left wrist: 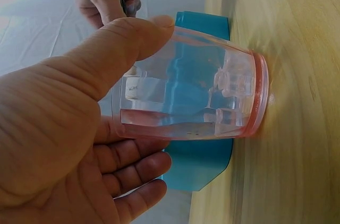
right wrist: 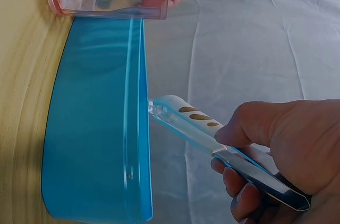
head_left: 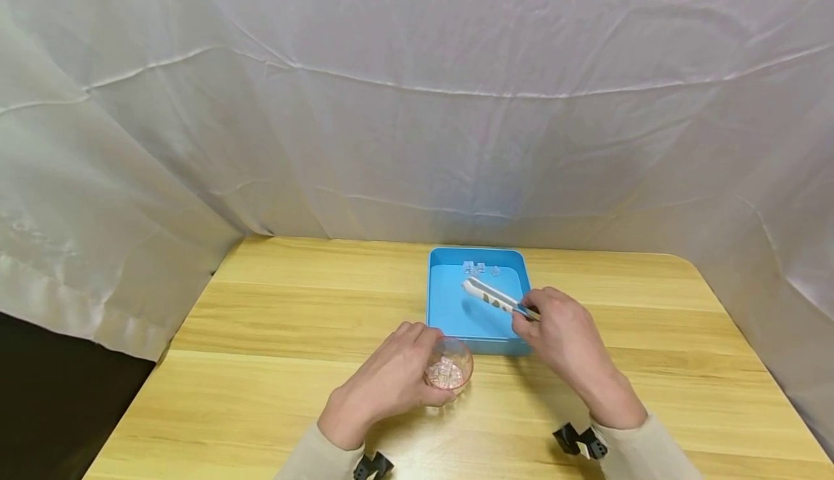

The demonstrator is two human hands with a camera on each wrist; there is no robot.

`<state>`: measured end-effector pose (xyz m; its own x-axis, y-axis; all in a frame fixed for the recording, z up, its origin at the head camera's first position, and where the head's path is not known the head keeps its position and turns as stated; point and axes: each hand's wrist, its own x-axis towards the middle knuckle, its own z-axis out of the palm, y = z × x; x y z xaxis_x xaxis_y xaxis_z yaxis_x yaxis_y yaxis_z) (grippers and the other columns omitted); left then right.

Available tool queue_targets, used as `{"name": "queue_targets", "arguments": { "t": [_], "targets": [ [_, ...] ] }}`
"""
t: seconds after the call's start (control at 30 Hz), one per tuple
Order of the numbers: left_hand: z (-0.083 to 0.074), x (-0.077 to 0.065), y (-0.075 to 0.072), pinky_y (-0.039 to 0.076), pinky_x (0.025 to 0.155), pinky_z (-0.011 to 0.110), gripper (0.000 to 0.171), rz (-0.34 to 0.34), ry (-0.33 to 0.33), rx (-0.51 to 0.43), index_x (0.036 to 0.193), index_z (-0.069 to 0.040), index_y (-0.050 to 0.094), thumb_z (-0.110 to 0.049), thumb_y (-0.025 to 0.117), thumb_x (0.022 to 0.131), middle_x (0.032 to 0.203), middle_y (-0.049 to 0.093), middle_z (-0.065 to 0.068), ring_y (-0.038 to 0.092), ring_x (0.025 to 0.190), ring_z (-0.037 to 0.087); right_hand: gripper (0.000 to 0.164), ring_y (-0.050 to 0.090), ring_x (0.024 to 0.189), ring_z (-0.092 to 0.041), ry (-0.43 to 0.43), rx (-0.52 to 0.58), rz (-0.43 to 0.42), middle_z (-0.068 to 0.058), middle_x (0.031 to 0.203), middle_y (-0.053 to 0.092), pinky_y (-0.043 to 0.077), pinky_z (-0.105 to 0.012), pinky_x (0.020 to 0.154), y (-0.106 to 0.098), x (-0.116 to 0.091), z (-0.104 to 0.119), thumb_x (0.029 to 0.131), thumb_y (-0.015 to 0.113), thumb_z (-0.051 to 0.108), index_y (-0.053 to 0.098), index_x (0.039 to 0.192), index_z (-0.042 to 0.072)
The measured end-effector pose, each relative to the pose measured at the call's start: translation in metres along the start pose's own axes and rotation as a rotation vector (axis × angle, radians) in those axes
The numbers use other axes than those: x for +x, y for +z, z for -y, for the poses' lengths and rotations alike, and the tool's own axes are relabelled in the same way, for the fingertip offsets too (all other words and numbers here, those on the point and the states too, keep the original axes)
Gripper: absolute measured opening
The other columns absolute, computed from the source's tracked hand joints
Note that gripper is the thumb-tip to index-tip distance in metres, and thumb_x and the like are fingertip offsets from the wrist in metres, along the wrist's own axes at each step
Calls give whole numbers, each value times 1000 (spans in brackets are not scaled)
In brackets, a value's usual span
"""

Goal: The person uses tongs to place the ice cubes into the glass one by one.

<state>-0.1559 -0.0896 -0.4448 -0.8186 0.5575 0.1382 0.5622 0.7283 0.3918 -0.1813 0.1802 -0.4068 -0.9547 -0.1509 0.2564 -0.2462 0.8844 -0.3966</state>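
My left hand [head_left: 391,379] grips a clear pink-tinted cup [head_left: 449,365] that stands on the wooden table, thumb and fingers curled round its wall [left wrist: 186,96]. Several clear cubes [left wrist: 234,91] lie at the cup's bottom. My right hand [head_left: 562,335] holds metal tongs [head_left: 496,297] with white slotted tips, squeezed together over the blue tray [head_left: 449,306]. In the right wrist view the tong tips [right wrist: 164,108] hover just above the tray's rim [right wrist: 137,128]; whether they hold a cube is unclear. A few clear cubes [head_left: 478,270] lie at the tray's far end.
The wooden table [head_left: 274,321] is backed and flanked by white cloth [head_left: 417,103]. Its left edge drops to a dark floor [head_left: 59,393]. Black wrist camera mounts [head_left: 576,440] sit at both sleeves.
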Motion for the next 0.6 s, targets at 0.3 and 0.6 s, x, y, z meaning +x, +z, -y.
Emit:
{"name": "queue_targets", "arguments": {
  "t": [0.3, 0.6],
  "targets": [
    [0, -1, 0, 54, 105, 36, 72, 2, 9, -9, 132, -5, 61, -44, 91, 78, 124, 67, 5, 60, 116, 19, 5, 52, 70, -16, -1, -2, 16, -2, 84, 64, 46, -34, 65, -8, -5, 0, 91, 70, 12, 72, 89, 7],
    [0, -1, 0, 53, 106, 37, 71, 8, 6, -15, 132, -5, 62, -44, 91, 79, 126, 67, 6, 60, 118, 20, 6, 54, 72, -14, -20, 21, 29, 0, 88, 66, 48, -34, 68, -27, -11, 5, 92, 69, 14, 74, 92, 11]
  ]
}}
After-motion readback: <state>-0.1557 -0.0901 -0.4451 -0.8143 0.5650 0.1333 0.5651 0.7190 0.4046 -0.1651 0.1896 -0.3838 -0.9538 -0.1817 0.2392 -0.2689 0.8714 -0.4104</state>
